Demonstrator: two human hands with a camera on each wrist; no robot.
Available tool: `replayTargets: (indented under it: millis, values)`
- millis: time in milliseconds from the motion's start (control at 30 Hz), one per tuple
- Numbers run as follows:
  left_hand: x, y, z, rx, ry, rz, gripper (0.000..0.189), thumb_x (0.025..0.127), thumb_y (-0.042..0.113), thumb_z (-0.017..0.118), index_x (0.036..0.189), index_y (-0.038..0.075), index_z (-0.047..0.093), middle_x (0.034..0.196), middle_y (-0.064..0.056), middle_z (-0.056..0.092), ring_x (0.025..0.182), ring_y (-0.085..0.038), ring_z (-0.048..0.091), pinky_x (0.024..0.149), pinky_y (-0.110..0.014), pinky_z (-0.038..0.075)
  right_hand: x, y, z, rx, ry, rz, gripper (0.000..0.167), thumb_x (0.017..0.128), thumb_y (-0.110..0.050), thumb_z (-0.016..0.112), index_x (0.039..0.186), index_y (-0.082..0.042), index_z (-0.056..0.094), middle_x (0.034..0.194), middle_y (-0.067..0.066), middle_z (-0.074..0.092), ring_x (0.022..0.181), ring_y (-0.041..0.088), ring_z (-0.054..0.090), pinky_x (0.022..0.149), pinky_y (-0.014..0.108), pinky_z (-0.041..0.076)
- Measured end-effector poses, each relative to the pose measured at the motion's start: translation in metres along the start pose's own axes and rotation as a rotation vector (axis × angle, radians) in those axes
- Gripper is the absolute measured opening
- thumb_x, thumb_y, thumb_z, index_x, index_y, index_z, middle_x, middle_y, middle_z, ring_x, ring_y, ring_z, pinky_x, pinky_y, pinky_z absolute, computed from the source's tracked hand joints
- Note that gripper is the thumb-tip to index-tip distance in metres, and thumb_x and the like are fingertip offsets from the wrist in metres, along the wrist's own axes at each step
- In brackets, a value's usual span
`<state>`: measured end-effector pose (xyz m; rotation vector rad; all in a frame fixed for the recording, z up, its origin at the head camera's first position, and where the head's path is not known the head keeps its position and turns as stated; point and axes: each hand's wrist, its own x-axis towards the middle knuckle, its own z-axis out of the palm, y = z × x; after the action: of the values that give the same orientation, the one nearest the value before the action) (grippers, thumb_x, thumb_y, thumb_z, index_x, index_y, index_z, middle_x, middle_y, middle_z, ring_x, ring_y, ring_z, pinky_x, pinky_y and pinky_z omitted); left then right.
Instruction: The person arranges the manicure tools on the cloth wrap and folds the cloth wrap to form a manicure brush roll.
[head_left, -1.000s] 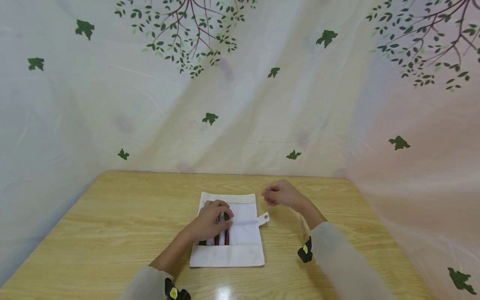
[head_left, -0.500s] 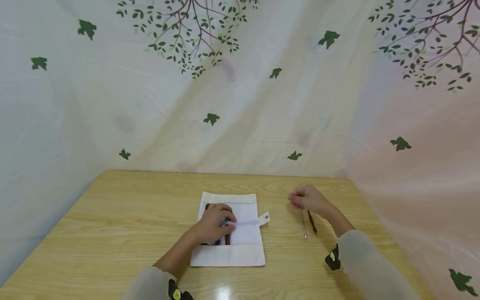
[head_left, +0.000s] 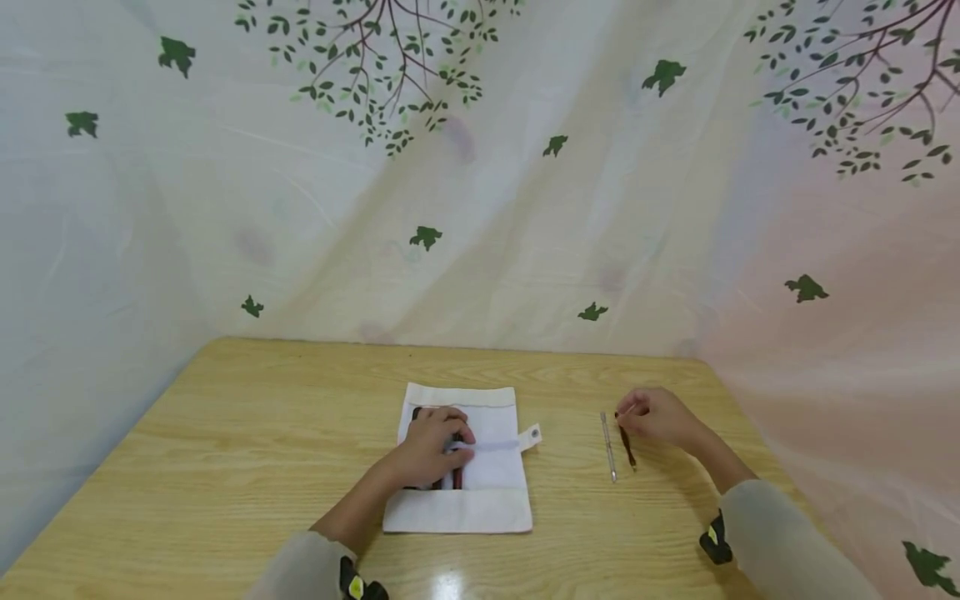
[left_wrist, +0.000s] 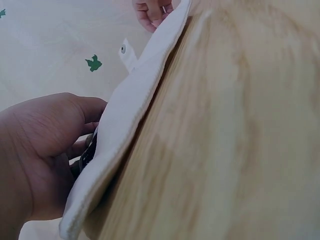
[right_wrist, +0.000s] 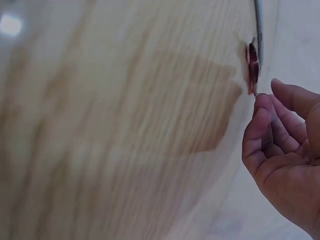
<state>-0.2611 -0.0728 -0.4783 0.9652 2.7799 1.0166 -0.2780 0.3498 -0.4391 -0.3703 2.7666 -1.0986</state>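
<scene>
**Left hand [head_left: 431,446] on the white case [head_left: 491,471], right hand [head_left: 658,417] at the dark rod [head_left: 627,446]**

From where I stand, the hands are well apart. The left lies over slim tools [head_left: 457,478] in the case, fingers loosely bent and spread. A snap tab [head_left: 529,437] juts from the case toward the right hand. The right hand's curled fingers meet the rod's far end; I can't tell whether they pinch it. Just left of that hand, a silvery rod [head_left: 608,450] lies beside the dark one on the worktop [head_left: 262,433].

white cloth case [head_left: 487,512] — spread open | slim dark-red tool [head_left: 627,443] — just beside slim silver rod [head_left: 608,448]
</scene>
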Motion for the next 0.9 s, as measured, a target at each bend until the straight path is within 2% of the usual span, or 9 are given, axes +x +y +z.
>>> replayTargets:
  millis: [300, 633, 900]
  values:
    - [0.000, -0.001, 0.003, 0.010, 0.001, -0.015, 0.004, 0.100, 0.027, 0.067, 0.101, 0.023, 0.067, 0.139, -0.009, 0.055, 0.131, -0.045, 0.038, 0.105, -0.069, 0.026, -0.007, 0.003, 0.006, -0.017, 0.000, 0.041, 0.036, 0.092, -0.012, 0.076, 0.119, 0.007, 0.061, 0.085, 0.006, 0.068, 0.068, 0.021, 0.061, 0.059, 0.031, 0.050]
    - [-0.002, 0.001, 0.003, -0.007, -0.019, -0.041, 0.006, 0.101, 0.028, 0.065, 0.104, 0.025, 0.069, 0.143, -0.009, 0.052, 0.135, -0.045, 0.034, 0.108, -0.068, 0.023, -0.006, -0.001, 0.013, -0.034, 0.033, 0.088, 0.027, 0.091, -0.009, 0.076, 0.110, 0.007, 0.067, 0.087, 0.007, 0.069, 0.073, 0.019, 0.062, 0.062, 0.030, 0.052]
    - [-0.003, 0.002, 0.002, 0.010, -0.023, -0.030, 0.004, 0.102, 0.026, 0.063, 0.102, 0.024, 0.067, 0.143, -0.008, 0.051, 0.134, -0.044, 0.034, 0.107, -0.067, 0.023, -0.006, -0.016, 0.018, -0.092, 0.085, 0.117, 0.020, 0.087, -0.008, 0.079, 0.097, 0.006, 0.069, 0.086, 0.008, 0.069, 0.075, 0.018, 0.063, 0.064, 0.031, 0.052]
